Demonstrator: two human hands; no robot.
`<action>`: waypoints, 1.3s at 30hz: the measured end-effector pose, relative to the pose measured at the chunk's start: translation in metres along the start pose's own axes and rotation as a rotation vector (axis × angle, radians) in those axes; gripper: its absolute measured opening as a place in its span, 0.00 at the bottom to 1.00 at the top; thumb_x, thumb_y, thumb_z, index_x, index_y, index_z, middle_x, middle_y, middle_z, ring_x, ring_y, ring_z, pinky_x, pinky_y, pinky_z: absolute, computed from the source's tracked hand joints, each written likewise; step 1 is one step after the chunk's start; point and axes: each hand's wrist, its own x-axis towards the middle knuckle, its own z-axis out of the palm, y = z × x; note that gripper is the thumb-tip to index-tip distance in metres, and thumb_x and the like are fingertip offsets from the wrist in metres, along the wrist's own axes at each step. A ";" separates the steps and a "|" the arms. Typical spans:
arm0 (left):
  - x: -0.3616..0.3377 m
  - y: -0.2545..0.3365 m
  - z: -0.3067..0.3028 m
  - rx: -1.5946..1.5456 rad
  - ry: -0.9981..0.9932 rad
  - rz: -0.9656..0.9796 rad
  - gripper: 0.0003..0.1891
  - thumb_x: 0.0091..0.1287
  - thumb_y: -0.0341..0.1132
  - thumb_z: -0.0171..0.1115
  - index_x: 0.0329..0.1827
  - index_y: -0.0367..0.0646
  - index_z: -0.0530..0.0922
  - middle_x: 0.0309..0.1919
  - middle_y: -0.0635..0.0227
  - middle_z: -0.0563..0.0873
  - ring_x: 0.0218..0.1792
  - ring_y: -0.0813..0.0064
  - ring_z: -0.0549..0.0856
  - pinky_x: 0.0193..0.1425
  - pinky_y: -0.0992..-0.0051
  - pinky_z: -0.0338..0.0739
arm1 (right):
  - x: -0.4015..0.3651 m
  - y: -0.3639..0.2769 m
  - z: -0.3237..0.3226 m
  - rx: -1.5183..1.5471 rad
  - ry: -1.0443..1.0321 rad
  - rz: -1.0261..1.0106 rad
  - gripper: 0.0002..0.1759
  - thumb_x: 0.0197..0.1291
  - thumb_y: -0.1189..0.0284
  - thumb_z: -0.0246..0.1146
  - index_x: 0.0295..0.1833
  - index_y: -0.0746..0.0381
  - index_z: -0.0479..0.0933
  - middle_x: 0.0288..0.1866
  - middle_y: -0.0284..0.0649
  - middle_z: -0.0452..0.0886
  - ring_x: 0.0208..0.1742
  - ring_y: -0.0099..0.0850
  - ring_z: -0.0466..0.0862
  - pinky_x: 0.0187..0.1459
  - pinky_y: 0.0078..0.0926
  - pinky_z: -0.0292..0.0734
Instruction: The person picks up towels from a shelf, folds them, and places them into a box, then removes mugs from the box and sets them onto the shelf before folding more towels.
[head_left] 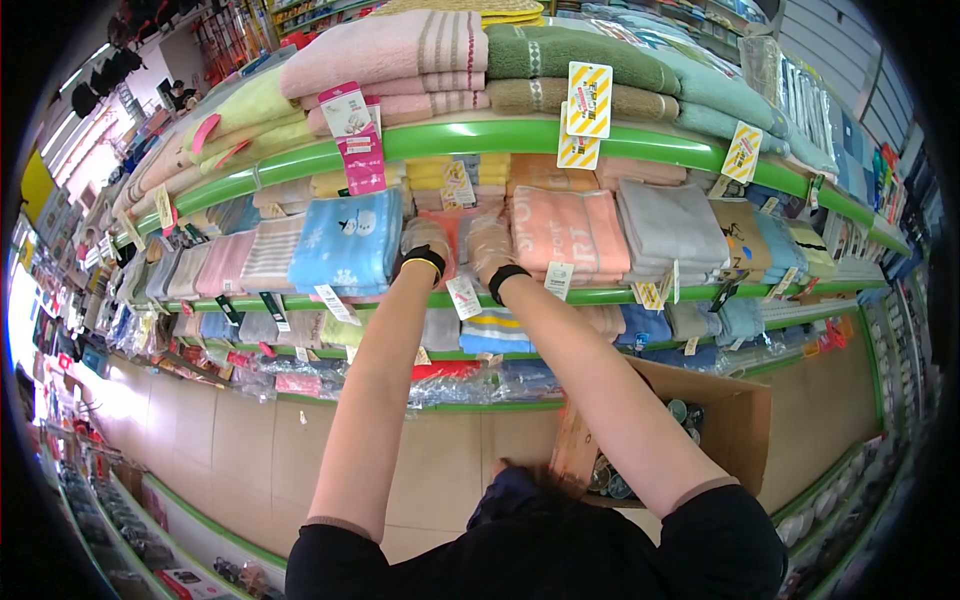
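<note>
Both my hands reach into the middle shelf, one at each side of a folded coral towel (456,235). My left hand (425,238), in what looks like a clear plastic glove, grips the towel's left side next to a stack of blue snowman towels (345,240). On its right side my right hand (488,245), similarly covered, holds the same towel beside a peach lettered towel stack (568,235). The fingertips are partly hidden among the towels. A white tag (463,297) hangs below, between my wrists.
Pink towels (385,55) and green towels (580,58) lie on the shelf above, behind a green shelf edge (450,135) with hanging tags. Grey towels (672,230) are to the right. An open cardboard box (735,425) with glassy items stands on the tiled floor (240,430).
</note>
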 end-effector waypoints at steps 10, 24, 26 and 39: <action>0.007 0.015 0.013 -0.093 -0.016 -0.179 0.25 0.68 0.39 0.50 0.67 0.39 0.68 0.63 0.62 0.75 0.62 0.61 0.76 0.64 0.60 0.69 | -0.065 0.019 -0.090 0.097 0.289 -0.539 0.08 0.46 0.68 0.59 0.25 0.59 0.82 0.27 0.45 0.83 0.29 0.45 0.83 0.31 0.40 0.77; 0.062 -0.010 0.032 0.214 0.275 0.178 0.15 0.61 0.32 0.54 0.50 0.43 0.81 0.49 0.51 0.83 0.50 0.57 0.83 0.51 0.62 0.79 | -0.410 0.368 -0.051 0.193 -0.420 0.231 0.20 0.58 0.58 0.58 0.36 0.66 0.81 0.36 0.53 0.82 0.39 0.48 0.82 0.43 0.45 0.75; 0.056 -0.009 0.023 0.129 0.245 0.260 0.19 0.59 0.31 0.57 0.54 0.41 0.79 0.51 0.48 0.82 0.50 0.57 0.83 0.50 0.62 0.79 | -0.432 0.386 -0.026 0.142 -0.768 0.224 0.29 0.60 0.48 0.53 0.36 0.66 0.80 0.37 0.53 0.83 0.42 0.49 0.82 0.44 0.41 0.75; -0.321 0.042 0.084 -0.986 0.555 -0.269 0.45 0.67 0.44 0.59 0.75 0.31 0.40 0.75 0.43 0.47 0.75 0.52 0.50 0.77 0.61 0.43 | -0.483 0.394 0.140 -0.202 -1.146 -0.067 0.23 0.61 0.67 0.60 0.63 0.55 0.69 0.47 0.45 0.82 0.42 0.43 0.83 0.36 0.38 0.80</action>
